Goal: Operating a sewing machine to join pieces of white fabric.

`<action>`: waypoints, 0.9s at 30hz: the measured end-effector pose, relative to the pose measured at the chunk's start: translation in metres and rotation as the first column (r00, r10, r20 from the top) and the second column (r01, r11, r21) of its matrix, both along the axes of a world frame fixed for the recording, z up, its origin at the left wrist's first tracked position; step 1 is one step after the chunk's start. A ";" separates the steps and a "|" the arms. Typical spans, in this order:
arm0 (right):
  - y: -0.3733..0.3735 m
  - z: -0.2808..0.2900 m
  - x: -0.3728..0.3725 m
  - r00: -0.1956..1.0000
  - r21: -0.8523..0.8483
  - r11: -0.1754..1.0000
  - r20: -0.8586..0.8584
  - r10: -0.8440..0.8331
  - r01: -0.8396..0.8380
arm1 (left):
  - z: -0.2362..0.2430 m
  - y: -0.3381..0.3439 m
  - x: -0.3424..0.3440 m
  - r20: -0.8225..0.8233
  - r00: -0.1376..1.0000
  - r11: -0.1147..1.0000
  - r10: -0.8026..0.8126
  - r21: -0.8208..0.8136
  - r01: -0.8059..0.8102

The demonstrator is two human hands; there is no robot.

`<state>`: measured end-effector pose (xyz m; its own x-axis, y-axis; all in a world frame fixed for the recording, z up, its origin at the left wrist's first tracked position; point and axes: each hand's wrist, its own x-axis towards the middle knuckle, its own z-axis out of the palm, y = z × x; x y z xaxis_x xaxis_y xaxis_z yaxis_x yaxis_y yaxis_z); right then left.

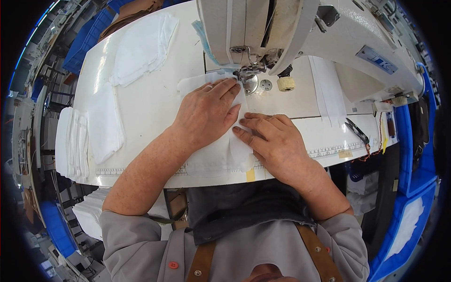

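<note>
My left hand (pixel 209 110) lies on a thin white fabric piece (pixel 209 157), fingers stretched toward the presser foot (pixel 242 75) of a white sewing machine (pixel 305 37), fingertips beside it. My right hand (pixel 275 141) rests lower right on the same piece, fingers slightly spread near its right edge. The fabric's upper edge runs up to the foot, and part of it is hidden under my hands. I cannot make out whether it is under the needle.
Stacked white pieces (pixel 141 47) and folded white bundles (pixel 70 141) lie left on the table (pixel 141 101). Black scissors (pixel 359 134) and loose white strips (pixel 324 89) lie right. Blue bins (pixel 411 178) stand beyond the right edge, another (pixel 87 42) at back left. A ruler strip (pixel 117 171) follows the front edge.
</note>
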<state>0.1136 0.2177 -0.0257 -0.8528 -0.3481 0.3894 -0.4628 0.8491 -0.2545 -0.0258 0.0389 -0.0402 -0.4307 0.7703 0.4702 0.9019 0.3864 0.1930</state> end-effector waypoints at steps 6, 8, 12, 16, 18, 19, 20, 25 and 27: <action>0.002 -0.002 -0.001 1.000 -0.014 1.000 -0.001 0.006 -0.006 | 0.001 0.002 0.000 0.016 1.000 1.000 0.005 0.006 -0.005; 0.001 -0.003 0.000 1.000 -0.017 1.000 0.005 0.007 -0.007 | -0.001 0.001 -0.001 0.005 1.000 1.000 0.000 0.016 0.000; -0.001 -0.002 0.000 1.000 -0.012 1.000 -0.002 -0.008 0.008 | -0.001 0.000 -0.003 -0.011 1.000 1.000 0.008 0.026 -0.008; 0.000 -0.004 0.001 1.000 -0.015 1.000 0.003 -0.005 0.005 | 0.003 -0.003 -0.001 0.052 0.998 0.999 0.040 -0.030 -0.038; 0.000 -0.003 0.000 1.000 -0.017 1.000 0.009 -0.001 0.001 | 0.009 -0.011 0.004 0.045 0.997 0.997 0.055 -0.061 -0.052; 0.000 -0.002 -0.001 1.000 -0.019 1.000 0.013 -0.001 0.001 | 0.019 -0.019 0.009 0.042 0.999 0.995 -0.025 -0.100 0.029; 0.002 -0.004 -0.001 1.000 -0.023 1.000 0.021 -0.009 0.009 | 0.029 -0.024 0.012 0.049 0.993 0.983 -0.111 -0.142 0.117; 0.006 -0.008 0.003 1.000 -0.064 0.998 0.030 0.000 0.002 | 0.042 -0.027 0.060 0.404 0.907 0.982 -0.117 -0.087 0.166; 0.006 -0.007 0.007 0.999 -0.073 0.997 0.043 0.000 0.003 | 0.028 -0.029 0.064 0.395 0.912 0.992 -0.111 -0.019 0.129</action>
<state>0.1208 0.2234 -0.0323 -0.8699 -0.3185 0.3766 -0.4487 0.8282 -0.3359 0.0379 0.0094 -0.0126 -0.4768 0.8436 0.2471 0.7970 0.2963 0.5263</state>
